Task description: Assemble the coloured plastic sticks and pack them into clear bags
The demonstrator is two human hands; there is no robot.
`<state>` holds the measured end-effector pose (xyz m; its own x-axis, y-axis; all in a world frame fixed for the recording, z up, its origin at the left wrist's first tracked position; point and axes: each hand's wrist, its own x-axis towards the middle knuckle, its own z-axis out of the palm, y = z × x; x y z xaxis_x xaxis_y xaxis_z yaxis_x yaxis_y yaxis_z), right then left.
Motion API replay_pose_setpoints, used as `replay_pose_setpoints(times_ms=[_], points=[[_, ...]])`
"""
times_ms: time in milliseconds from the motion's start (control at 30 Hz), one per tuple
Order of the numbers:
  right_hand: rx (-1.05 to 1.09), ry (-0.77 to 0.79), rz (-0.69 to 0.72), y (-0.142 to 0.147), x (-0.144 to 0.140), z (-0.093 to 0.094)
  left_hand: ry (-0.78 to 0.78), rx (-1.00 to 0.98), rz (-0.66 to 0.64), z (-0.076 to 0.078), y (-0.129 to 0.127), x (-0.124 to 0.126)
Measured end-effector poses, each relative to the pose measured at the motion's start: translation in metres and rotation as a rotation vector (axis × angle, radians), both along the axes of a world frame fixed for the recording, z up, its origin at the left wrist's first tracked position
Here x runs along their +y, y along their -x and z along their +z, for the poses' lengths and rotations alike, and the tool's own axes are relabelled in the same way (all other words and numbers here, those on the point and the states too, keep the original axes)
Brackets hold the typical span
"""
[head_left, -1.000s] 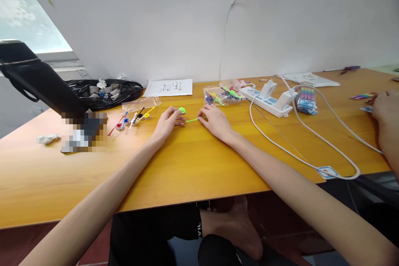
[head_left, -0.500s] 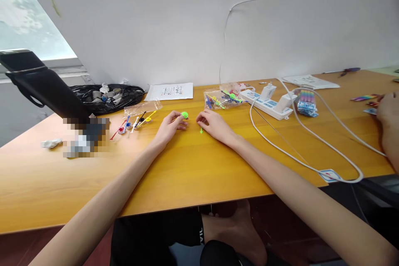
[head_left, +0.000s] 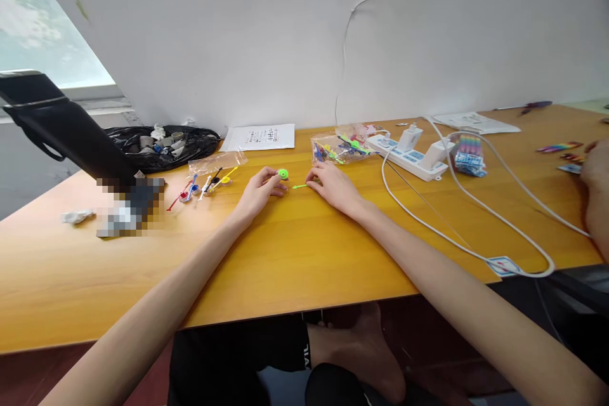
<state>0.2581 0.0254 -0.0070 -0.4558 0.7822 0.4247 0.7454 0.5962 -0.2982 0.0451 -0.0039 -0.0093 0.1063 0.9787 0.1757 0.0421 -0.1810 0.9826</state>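
Left hand (head_left: pixel 257 191) pinches the bright-green round plastic disc (head_left: pixel 283 174), right hand (head_left: pixel 334 186) pinches the thin green arrow-tipped plastic stick (head_left: pixel 299 186), long axis roughly 3-to-9 o'clock, tip just beside the left fingers, disc apart from it at 10 to 11 o'clock.

White letters (head_left: pixel 306 356) on black trousers (head_left: pixel 228 358), dark writing (head_left: pixel 272 136) on white paper (head_left: pixel 242 138), none clearly readable

A bright green disc (head_left: pixel 283 174), round with a ringed face, sits at the left hand's (head_left: pixel 261 191) fingertips. A thin green arrow (head_left: pixel 299 186), pinched by the right hand (head_left: pixel 334 186), points toward it, just apart.
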Motion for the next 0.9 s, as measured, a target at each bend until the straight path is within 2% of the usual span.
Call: replay_pose_setpoints(times_ms=[267,567,900], points=[[-0.021,-0.044,-0.064,0.0,-0.003,0.0,-0.005,0.021,-0.021,-0.002,0.0,0.002],[-0.076,-0.049,-0.016,-0.007,0.007,-0.005,-0.013,0.059,-0.035,-0.003,0.0,0.003],[-0.073,-0.043,-0.055,-0.008,0.004,0.0,-0.02,0.088,-0.029,-0.001,-0.002,0.0]])
